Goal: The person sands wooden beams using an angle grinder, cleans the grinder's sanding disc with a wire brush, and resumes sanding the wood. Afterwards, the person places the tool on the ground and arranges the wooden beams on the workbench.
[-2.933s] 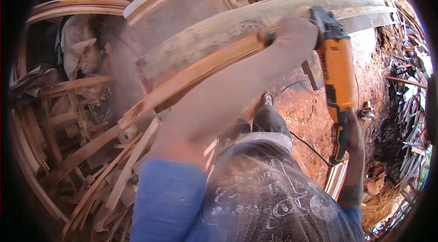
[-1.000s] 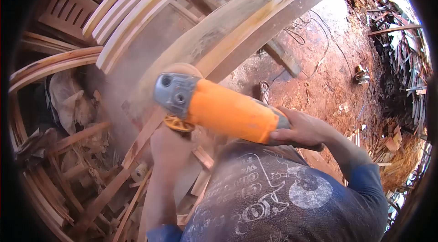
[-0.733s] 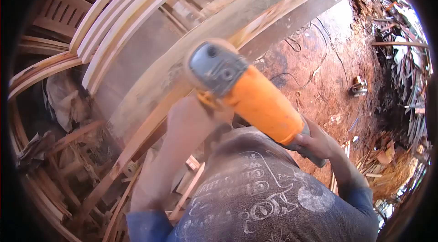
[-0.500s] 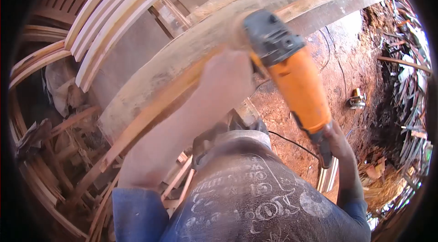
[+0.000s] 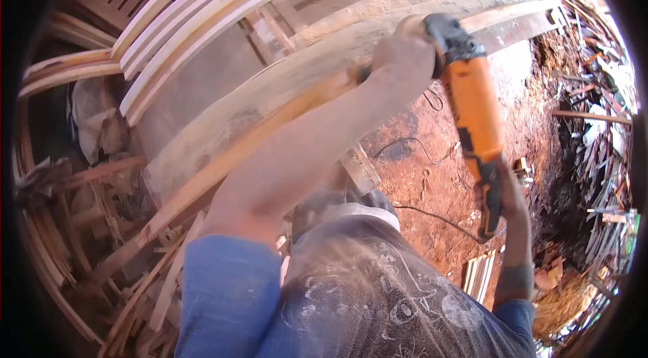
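Observation:
An orange and black angle grinder (image 5: 476,101) is held in both hands, its round disc (image 5: 412,26) against a curved wooden piece (image 5: 324,88) on the dusty worktop. My left hand (image 5: 405,64) is closed beside the grinder's head. A dark stub, apparently the end of a side handle, shows past that fist. My right hand (image 5: 505,193) wraps the black rear handle. Motion blurs the left forearm and the disc. The contact between disc and wood is partly hidden by the left hand.
Several curved wooden strips (image 5: 223,10) lie at the upper left. Wood offcuts (image 5: 135,297) are piled at lower left. A black cord (image 5: 432,213) trails over the reddish dirt floor (image 5: 412,189). Scrap wood (image 5: 601,176) heaps up on the right.
The grinder and both hands have moved right along the curved wood. My left forearm reaches farther out. The view has shifted slightly.

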Tool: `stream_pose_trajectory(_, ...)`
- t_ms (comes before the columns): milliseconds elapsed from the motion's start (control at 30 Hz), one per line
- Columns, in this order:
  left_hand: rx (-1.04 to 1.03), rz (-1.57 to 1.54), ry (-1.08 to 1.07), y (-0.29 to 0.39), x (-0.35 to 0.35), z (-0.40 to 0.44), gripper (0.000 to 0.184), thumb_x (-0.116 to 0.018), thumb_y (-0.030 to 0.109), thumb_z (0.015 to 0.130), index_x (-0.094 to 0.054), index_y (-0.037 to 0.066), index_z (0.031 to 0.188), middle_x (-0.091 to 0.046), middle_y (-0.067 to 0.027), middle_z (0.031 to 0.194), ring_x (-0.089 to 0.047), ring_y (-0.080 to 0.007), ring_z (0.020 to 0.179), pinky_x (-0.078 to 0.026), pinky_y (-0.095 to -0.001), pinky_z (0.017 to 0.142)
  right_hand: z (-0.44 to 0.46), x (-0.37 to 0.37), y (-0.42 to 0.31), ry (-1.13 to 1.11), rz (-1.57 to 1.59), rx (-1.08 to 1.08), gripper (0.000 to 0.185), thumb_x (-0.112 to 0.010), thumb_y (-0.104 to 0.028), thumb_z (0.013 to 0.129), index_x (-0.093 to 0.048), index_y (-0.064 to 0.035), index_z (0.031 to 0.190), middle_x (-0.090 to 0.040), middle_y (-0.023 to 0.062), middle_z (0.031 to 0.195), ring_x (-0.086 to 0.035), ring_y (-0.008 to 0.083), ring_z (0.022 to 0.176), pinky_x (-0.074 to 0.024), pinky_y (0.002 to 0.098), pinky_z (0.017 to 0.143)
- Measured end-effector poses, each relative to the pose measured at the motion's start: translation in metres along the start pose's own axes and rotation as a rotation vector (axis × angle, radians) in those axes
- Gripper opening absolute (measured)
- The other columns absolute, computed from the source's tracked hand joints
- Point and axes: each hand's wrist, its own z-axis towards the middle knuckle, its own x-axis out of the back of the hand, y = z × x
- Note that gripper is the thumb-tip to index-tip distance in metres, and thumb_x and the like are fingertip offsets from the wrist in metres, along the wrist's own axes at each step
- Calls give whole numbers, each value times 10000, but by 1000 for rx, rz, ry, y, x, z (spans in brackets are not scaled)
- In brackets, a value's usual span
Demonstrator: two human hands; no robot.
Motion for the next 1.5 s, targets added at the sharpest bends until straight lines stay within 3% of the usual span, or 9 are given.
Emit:
stream_pose_trajectory(200,491,-73,-140,-78,40,-184,275,-656,267,898,-676,23,1025,-723,-204,927,-701,-374,965,-549,-490,815,-45,-131,21,-391,-243,95,477,-598,-437,976,-534,-47,1243,-609,42,799,-594,126,599,-523,295,528)
stream_pose_trajectory(433,994,37,-164,-120,65,-353,385,-702,427,870,-710,61,991,-733,-200,915,-714,-376,911,-558,-484,798,-52,-248,23,-709,-581,371,760,-643,-523,911,-442,-63,1482,-688,198,1169,-685,282,1055,-527,390,936)
stream_pose_trajectory(600,1026,59,-11,-128,68,-383,447,-727,485,856,-709,69,1021,-733,-202,931,-706,-393,928,-560,-486,785,-63,-275,-13,-745,-906,266,884,-601,-639,888,-389,-73,1534,-625,281,1302,-598,391,1248,-434,436,1083)
stream_pose_trajectory(700,980,-31,26,-115,66,-363,280,-763,194,842,-680,25,1050,-735,-185,901,-698,-409,906,-538,-483,770,-65,-257,-32,-691,-933,219,885,-633,-630,878,-410,-56,1513,-629,258,1298,-606,368,1234,-446,437,1068)
stream_pose_trajectory(800,881,-100,-98,-97,51,-317,497,-735,511,842,-720,26,947,-729,-214,892,-710,-401,898,-562,-483,784,-54,-202,-38,-621,-822,144,899,-681,-606,856,-411,-44,1504,-632,222,1304,-611,317,1224,-454,424,1053)
stream_pose_trajectory(933,727,-128,-261,-30,41,-202,307,-774,269,803,-706,3,940,-718,-201,817,-715,-396,803,-565,-477,754,-28,-95,-30,-571,-424,58,996,-743,-614,799,-392,2,1498,-638,165,1280,-619,236,1163,-478,370,1023)
stream_pose_trajectory(1067,538,-194,-217,20,5,-86,263,-744,271,785,-728,19,857,-713,-188,784,-721,-373,795,-579,-465,752,1,13,-35,-445,-268,58,977,-726,-666,804,-437,24,1432,-659,115,1130,-651,182,955,-540,316,832)
stream_pose_trajectory(1167,357,-193,-314,51,-6,4,127,-712,118,796,-735,18,871,-737,-200,904,-731,-341,913,-584,-442,824,23,83,-46,-320,-211,103,908,-683,-703,831,-493,9,1362,-658,89,1018,-646,144,777,-543,282,660)
stream_pose_trajectory(1500,-7,-175,-23,146,-60,243,215,-699,171,817,-747,68,999,-754,-142,956,-740,-279,948,-586,-410,824,112,261,-87,-115,141,-9,684,-340,-688,1006,-549,-58,1175,-609,123,697,-599,233,467,-548,352,444)
